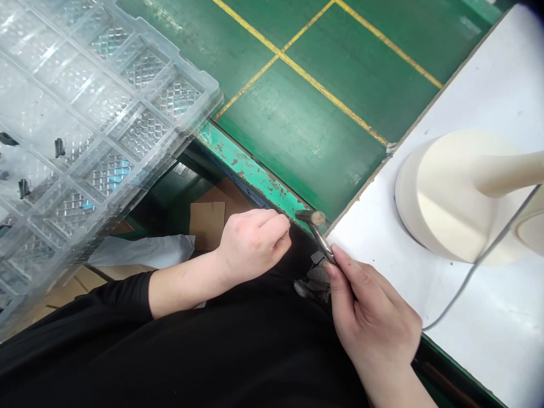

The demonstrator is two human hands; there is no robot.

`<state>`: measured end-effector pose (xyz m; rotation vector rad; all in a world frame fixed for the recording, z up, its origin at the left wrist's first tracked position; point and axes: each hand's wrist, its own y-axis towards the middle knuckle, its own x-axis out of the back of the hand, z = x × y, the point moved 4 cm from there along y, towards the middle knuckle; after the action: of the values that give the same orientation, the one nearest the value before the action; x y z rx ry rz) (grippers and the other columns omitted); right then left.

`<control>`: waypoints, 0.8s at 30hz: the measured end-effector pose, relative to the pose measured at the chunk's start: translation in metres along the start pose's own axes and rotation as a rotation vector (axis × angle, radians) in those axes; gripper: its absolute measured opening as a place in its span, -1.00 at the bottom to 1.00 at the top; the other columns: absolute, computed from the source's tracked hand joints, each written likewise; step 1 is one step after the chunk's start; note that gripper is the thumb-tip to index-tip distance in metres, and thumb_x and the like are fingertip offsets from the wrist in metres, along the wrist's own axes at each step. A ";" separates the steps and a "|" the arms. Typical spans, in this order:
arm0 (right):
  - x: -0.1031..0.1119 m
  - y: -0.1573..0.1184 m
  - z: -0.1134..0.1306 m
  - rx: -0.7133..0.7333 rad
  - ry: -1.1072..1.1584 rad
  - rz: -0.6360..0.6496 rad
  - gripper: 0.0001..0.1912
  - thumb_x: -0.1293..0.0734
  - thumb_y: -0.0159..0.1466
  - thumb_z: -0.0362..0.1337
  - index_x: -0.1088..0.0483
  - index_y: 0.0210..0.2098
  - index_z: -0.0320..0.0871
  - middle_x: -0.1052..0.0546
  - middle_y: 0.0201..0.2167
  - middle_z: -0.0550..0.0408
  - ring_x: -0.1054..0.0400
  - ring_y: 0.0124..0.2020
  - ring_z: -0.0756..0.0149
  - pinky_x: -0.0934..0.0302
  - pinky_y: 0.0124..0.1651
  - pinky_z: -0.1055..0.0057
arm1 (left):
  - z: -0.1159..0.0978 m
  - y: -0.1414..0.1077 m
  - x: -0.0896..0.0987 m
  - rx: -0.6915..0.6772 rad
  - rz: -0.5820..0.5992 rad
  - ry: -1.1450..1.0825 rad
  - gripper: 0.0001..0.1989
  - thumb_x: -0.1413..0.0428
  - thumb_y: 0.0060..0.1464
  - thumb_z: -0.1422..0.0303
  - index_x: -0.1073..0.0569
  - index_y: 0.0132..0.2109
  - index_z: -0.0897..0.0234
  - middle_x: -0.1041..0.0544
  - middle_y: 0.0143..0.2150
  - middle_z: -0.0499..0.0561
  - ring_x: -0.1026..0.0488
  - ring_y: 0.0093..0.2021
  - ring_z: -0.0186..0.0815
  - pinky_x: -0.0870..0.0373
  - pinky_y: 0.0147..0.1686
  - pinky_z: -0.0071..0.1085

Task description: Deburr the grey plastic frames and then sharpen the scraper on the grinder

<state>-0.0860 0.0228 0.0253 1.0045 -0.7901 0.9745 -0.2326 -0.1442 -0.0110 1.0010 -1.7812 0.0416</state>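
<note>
My right hand grips a small metal hammer by its handle, between thumb and fingers. The hammer's head points up and to the left, over the worn green bench edge. Just left of the head, my left hand is closed with its fingers curled in a pinch at that edge. Whatever the fingertips hold is hidden or too small to name. A narrow gap separates the hammer head from my left fingers.
Stacked clear compartment trays with a few small black pieces stand at left. Yellow lines cross the green benchtop. On a white board at right sits a cream round-based object beside a grey cable. Cardboard lies below.
</note>
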 end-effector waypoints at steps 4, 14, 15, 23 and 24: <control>-0.002 0.000 0.000 0.003 0.003 0.041 -0.70 -0.43 0.65 -0.27 -0.61 0.33 -0.04 -0.83 -0.13 0.12 -0.76 -0.25 0.28 -0.54 -0.22 0.45 | 0.001 0.000 -0.001 0.015 0.044 0.008 -0.75 -0.16 0.33 0.52 -0.52 -0.34 0.14 -0.69 -0.37 -0.03 -0.62 -0.38 -0.24 -0.52 -0.35 -0.30; 0.001 0.001 0.002 0.010 -0.020 0.024 -0.69 -0.46 0.63 -0.30 -0.60 0.33 -0.05 -0.83 -0.14 0.13 -0.76 -0.25 0.29 -0.55 -0.17 0.46 | 0.002 -0.001 -0.002 0.013 0.033 0.008 -0.75 -0.16 0.33 0.52 -0.53 -0.33 0.16 -0.67 -0.38 -0.03 -0.59 -0.40 -0.26 -0.51 -0.35 -0.33; 0.002 0.001 0.002 0.011 -0.018 0.003 -0.67 -0.48 0.62 -0.31 -0.60 0.33 -0.03 -0.83 -0.14 0.15 -0.76 -0.25 0.30 -0.55 -0.15 0.47 | 0.002 -0.001 -0.002 0.019 0.037 0.009 -0.76 -0.17 0.33 0.52 -0.54 -0.32 0.15 -0.66 -0.39 -0.04 -0.58 -0.40 -0.27 -0.52 -0.34 -0.34; 0.001 0.001 0.003 0.055 -0.007 -0.052 -0.71 -0.51 0.59 -0.36 -0.63 0.27 -0.15 -0.82 -0.16 0.13 -0.74 -0.28 0.38 -0.50 -0.12 0.53 | 0.003 -0.001 -0.001 -0.010 0.017 0.017 -0.77 -0.18 0.34 0.52 -0.54 -0.32 0.18 -0.67 -0.37 -0.04 -0.59 -0.39 -0.29 -0.53 -0.32 -0.37; 0.001 0.001 0.003 0.060 -0.005 -0.054 -0.71 -0.50 0.59 -0.37 -0.63 0.27 -0.15 -0.82 -0.16 0.13 -0.74 -0.27 0.38 -0.51 -0.11 0.52 | 0.002 -0.001 -0.001 -0.017 0.018 0.014 -0.76 -0.18 0.35 0.52 -0.54 -0.32 0.19 -0.68 -0.37 -0.03 -0.60 -0.38 -0.29 -0.53 -0.32 -0.37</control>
<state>-0.0865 0.0205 0.0279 1.0751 -0.7385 0.9542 -0.2336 -0.1454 -0.0133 0.9706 -1.7748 0.0449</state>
